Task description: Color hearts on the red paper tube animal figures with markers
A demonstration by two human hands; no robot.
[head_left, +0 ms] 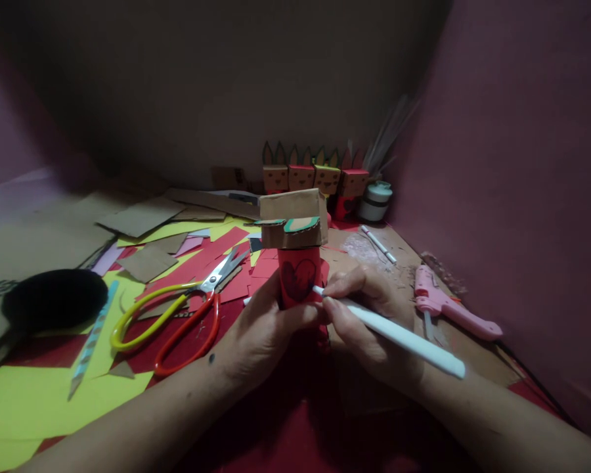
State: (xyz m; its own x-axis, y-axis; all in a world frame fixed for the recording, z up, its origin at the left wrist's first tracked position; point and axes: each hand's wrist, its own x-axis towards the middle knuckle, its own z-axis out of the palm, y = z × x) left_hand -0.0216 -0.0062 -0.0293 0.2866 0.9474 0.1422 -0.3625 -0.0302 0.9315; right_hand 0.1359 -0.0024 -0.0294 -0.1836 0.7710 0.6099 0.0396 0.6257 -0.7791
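Note:
My left hand (270, 322) is closed around a cardboard figure (299, 259) with a red tube body and a boxy brown head, holding it upright. Two green-edged ear pieces lie folded over the head's front. On the red body a heart (298, 279) is drawn in dark lines and partly filled. In my right hand (369, 315), pinched between thumb and fingers, is a white marker (398, 334). Its tip is at the heart's right edge; whether it touches I cannot tell. The lower part of the tube is hidden by my left hand.
Scissors (211, 284) with yellow and red handles lie left on paper scraps beside a striped pencil (93, 338) and a black round object (54, 299). A pink glue gun (453, 309) and another marker (379, 244) lie right. Several finished-looking figures (301, 177) and a white jar (375, 200) stand behind.

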